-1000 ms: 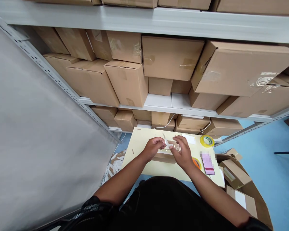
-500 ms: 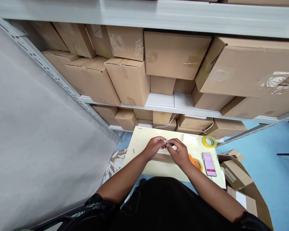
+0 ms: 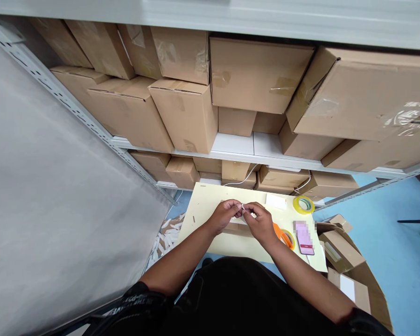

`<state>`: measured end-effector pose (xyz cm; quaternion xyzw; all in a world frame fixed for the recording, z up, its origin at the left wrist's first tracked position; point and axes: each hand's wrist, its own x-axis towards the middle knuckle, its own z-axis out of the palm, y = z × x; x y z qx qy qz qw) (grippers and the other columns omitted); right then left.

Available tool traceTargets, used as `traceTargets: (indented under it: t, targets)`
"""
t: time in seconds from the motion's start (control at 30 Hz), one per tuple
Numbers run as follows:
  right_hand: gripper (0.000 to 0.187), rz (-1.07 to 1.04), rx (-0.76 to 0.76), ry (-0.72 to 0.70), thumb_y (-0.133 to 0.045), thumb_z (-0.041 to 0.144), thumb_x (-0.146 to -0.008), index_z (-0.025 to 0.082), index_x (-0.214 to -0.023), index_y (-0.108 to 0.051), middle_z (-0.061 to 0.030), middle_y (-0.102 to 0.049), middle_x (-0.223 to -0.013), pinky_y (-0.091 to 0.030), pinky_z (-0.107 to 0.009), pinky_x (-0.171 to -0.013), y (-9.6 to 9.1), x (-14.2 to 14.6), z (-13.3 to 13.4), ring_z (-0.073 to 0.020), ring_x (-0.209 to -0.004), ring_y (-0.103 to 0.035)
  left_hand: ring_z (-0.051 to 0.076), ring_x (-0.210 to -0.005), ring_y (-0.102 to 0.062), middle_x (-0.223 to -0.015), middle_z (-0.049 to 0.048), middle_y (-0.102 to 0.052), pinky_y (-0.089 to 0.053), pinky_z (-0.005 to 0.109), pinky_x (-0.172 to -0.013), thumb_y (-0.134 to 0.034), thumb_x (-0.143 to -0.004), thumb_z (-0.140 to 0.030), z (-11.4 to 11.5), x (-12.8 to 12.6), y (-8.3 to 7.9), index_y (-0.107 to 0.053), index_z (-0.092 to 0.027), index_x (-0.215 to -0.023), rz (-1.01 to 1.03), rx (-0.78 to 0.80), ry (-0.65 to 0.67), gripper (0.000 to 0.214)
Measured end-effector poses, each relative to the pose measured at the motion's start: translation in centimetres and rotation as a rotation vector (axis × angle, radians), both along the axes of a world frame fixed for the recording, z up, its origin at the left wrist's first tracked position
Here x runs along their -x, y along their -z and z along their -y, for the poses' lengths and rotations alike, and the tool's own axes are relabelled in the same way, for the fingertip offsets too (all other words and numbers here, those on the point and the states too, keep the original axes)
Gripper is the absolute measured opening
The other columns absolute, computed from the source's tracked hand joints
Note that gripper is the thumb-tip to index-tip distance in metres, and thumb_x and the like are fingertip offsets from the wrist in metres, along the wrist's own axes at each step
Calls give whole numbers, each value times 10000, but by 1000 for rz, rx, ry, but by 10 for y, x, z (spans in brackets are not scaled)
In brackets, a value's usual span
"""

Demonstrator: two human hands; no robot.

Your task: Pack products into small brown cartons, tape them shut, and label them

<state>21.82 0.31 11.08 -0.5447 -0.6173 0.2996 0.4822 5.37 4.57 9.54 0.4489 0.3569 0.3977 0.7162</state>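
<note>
Above a cream-coloured table [image 3: 192, 238], my left hand [image 3: 225, 214] and my right hand [image 3: 259, 220] meet fingertip to fingertip. Both are closed in a pinch on a small white strip [image 3: 243, 206], too small to tell its kind. Below my hands lies a cardboard box [image 3: 236, 228], mostly hidden by them. Just right of my right wrist sits an orange tape dispenser [image 3: 282, 234] with a yellow roll.
At the table's right are a roll of yellow tape [image 3: 304, 205], a phone [image 3: 304, 238] and a white pad [image 3: 276, 201]. Shelves full of cardboard boxes [image 3: 185, 114] rise behind. A large carton [image 3: 373, 284] with smaller boxes stands right; white scraps [image 3: 166, 240] lie left.
My view has shifted slightly. Both hands stay together on the white strip, with hardly any movement of the fingers.
</note>
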Motion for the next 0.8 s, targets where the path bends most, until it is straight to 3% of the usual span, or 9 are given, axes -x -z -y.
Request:
traceTargets:
  t: [0.13, 0.37, 0.53, 0.67, 0.8]
  targets:
    - [129, -63, 78, -1, -686, 346, -902, 254, -939, -767, -38, -753, -913, -566, -351, -822, 3, 2, 0, -201, -831, -694, 133, -692, -553, -725, 20, -654, -450, 284, -725, -743, -844, -434, 1, -4, 0, -705, -154, -798, -25, 9, -30, 287]
    - [233, -362, 373, 86, -750, 442, -798, 220, -866, -753, -31, -757, -820, -540, -320, -726, 11, 8, -6, -202, -761, -679, 129, -650, -536, -659, -16, -608, -423, 271, -663, -703, -733, -308, 3, -12, 0, -657, -177, -715, -149, -6, -132, 140]
    - [195, -379, 445, 174, -702, 408, -770, 215, -741, -713, 8, -667, -653, -470, -287, -611, 20, 3, -14, -170, -624, -582, 136, -669, -551, -693, -10, -635, -416, 265, -659, -668, -730, -293, 5, -6, 13, -674, -178, -726, -273, -52, -158, 115]
    - [188, -480, 450, 229, -690, 405, -760, 222, -715, -681, 16, -621, -607, -474, -286, -609, 25, -3, -25, -165, -601, -563, 136, -639, -534, -664, -20, -625, -396, 261, -641, -673, -699, -322, 3, 28, 33, -675, -182, -712, -407, -30, -269, 141]
    - [162, -546, 448, 273, -716, 380, -718, 222, -727, -678, 24, -607, -625, -460, -276, -584, 29, -5, -36, -152, -592, -533, 136, -611, -525, -636, -16, -617, -387, 256, -617, -644, -659, -349, 6, 99, 58, -675, -182, -707, -512, 46, -359, 176]
